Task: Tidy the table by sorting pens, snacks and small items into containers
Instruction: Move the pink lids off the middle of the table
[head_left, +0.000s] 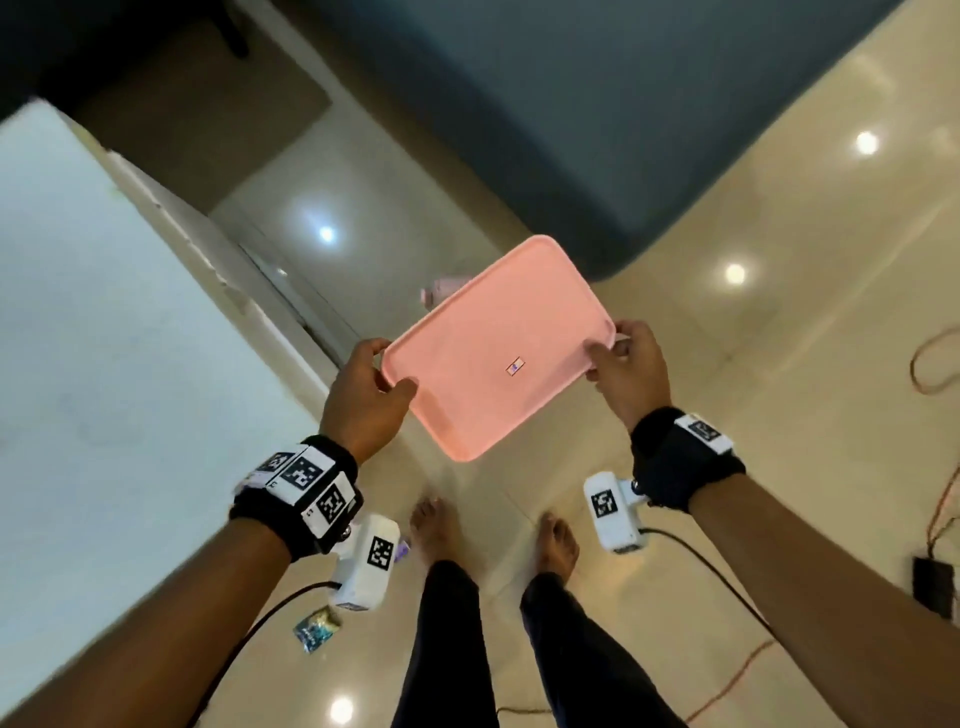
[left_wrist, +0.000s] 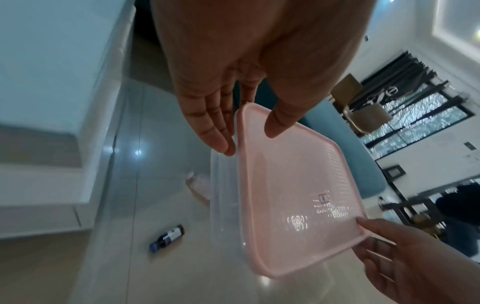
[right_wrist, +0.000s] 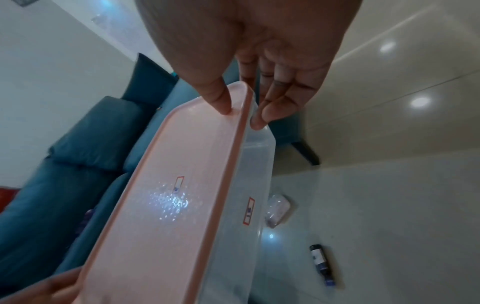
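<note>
I hold a clear plastic container (left_wrist: 223, 216) with a pink lid (head_left: 498, 348) in the air above the floor, tilted. My left hand (head_left: 371, 395) grips its near-left end, thumb on the lid (left_wrist: 298, 195) and fingers down the clear side. My right hand (head_left: 628, 364) pinches the opposite end, thumb on the lid (right_wrist: 168, 205) and fingers against the clear body (right_wrist: 244, 185). The lid sits shut on the box. A small red-framed sticker marks the lid's middle. What is inside cannot be seen.
The white table (head_left: 104, 312) is at the left, a blue sofa (head_left: 623, 104) ahead. On the tiled floor lie a shiny snack packet (head_left: 317, 629), a small dark bottle (left_wrist: 167, 237), a pale pink packet (head_left: 439, 291) and cables (head_left: 930, 358). My bare feet stand below the box.
</note>
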